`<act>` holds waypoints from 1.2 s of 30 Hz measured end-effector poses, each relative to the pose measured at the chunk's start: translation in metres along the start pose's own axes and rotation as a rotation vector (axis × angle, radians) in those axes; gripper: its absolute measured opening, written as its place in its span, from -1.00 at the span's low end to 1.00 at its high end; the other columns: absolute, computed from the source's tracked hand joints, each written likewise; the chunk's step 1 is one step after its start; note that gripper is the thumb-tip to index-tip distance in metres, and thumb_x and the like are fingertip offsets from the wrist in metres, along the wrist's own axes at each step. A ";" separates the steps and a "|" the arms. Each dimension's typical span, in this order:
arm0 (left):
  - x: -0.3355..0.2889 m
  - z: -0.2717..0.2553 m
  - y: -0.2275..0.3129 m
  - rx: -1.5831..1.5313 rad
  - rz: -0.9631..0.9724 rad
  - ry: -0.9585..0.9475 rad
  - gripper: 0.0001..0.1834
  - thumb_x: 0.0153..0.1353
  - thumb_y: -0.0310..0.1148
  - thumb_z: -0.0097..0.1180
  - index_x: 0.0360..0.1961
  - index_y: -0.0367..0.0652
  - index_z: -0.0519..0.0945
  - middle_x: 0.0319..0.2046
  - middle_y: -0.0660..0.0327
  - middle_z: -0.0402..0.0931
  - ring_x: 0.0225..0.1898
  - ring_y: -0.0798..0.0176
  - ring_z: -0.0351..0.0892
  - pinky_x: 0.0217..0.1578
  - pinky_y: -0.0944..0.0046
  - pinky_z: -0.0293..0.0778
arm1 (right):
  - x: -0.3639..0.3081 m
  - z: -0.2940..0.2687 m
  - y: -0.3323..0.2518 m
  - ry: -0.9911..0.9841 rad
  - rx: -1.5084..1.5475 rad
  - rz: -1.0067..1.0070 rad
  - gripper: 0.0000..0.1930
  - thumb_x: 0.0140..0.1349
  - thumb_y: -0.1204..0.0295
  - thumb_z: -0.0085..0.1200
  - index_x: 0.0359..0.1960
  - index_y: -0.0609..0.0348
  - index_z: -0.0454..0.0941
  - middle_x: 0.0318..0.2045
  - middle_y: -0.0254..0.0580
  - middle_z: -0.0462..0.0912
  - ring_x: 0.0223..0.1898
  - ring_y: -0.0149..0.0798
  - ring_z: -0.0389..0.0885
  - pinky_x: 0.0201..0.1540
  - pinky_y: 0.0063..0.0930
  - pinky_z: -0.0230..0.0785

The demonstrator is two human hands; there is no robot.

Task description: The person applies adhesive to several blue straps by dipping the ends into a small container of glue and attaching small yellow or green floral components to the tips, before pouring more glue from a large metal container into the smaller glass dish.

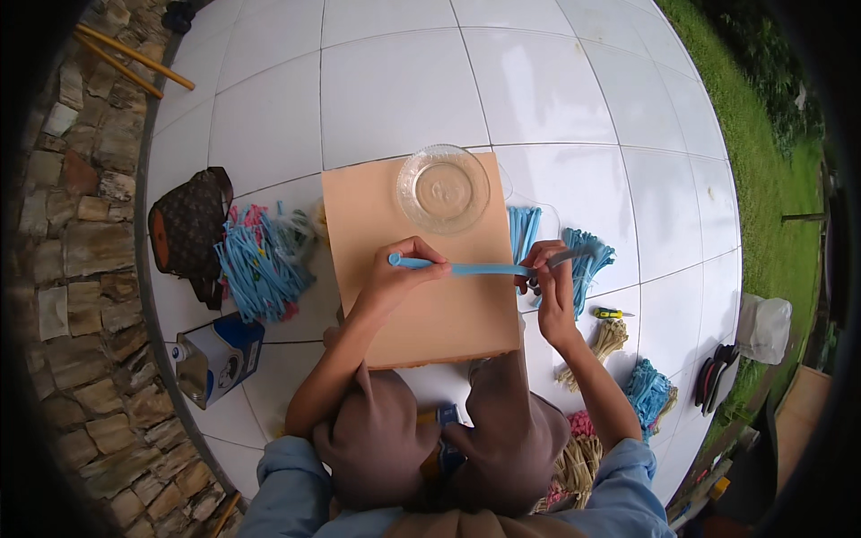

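A long light-blue strip (pixel 489 268) with a small rounded loop at its left end is stretched crosswise between my hands, above a tan board on my lap. My left hand (pixel 395 275) pinches it near that looped end. Closed on it farther right is my right hand (pixel 553 285), past the board's right edge. Beyond these fingers the strip's greyish tail bends up and right. Something small and dark shows under the right fingers, too hidden to name. A clear glass dish (pixel 443 189) sits at the far edge of the board (pixel 430 332).
Blue strips (pixel 260 269) lie piled at left beside a brown patterned bag (pixel 190 229) and a blue-and-white can (pixel 220 357). On the right tiles are bundled blue strips (pixel 587 260), a yellow-handled screwdriver (pixel 610 313), beige bundles (pixel 599 351) and another blue bundle (pixel 648 392).
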State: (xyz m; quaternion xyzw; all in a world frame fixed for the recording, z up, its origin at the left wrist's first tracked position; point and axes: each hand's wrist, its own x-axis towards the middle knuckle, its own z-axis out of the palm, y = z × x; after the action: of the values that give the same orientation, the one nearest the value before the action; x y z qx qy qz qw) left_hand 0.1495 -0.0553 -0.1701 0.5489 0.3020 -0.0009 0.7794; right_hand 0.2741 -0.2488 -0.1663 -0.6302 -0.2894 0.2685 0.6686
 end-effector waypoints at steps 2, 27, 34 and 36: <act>0.001 0.003 -0.003 0.068 0.140 0.077 -0.89 -0.08 -0.60 0.22 -0.51 -0.24 0.52 -0.50 0.25 0.53 -0.44 0.45 0.50 -0.37 0.48 0.40 | 0.002 -0.009 0.012 0.012 0.200 0.172 -0.90 0.28 0.48 -0.27 -0.24 0.11 0.09 -0.31 -0.22 0.23 -0.46 -0.40 0.35 -0.46 -0.57 0.23; 0.011 -0.010 0.008 1.198 0.633 -0.291 -0.59 0.08 -0.53 0.02 -0.07 0.19 0.56 -0.45 0.22 0.19 -0.41 0.28 0.30 -0.34 0.37 0.35 | 0.067 -0.051 0.030 -0.380 0.099 0.383 -0.58 -0.04 0.76 0.01 -0.23 0.09 0.10 -0.29 -0.26 0.23 -0.45 -0.42 0.43 -0.44 -0.56 0.32; 0.011 -0.011 0.005 1.301 0.619 -0.283 -0.48 0.10 -0.58 -0.04 0.03 0.31 0.47 -0.42 0.20 0.18 -0.39 0.24 0.31 -0.32 0.33 0.36 | 0.071 -0.051 0.035 -0.362 0.168 0.431 -0.57 -0.06 0.76 0.02 -0.22 0.10 0.12 -0.27 -0.24 0.29 -0.46 -0.43 0.43 -0.43 -0.58 0.34; 0.012 -0.011 0.003 1.313 0.637 -0.276 -0.46 0.09 -0.60 -0.05 0.03 0.31 0.46 -0.42 0.20 0.18 -0.39 0.23 0.31 -0.31 0.32 0.37 | 0.072 -0.053 0.035 -0.372 0.182 0.424 -0.57 -0.07 0.75 0.02 -0.22 0.10 0.12 -0.29 -0.24 0.32 -0.47 -0.42 0.43 -0.42 -0.58 0.35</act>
State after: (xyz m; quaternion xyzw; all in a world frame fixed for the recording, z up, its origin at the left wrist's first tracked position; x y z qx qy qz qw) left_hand 0.1546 -0.0410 -0.1758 0.9578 -0.0352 -0.0242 0.2843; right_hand 0.3618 -0.2309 -0.1995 -0.5542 -0.2435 0.5377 0.5868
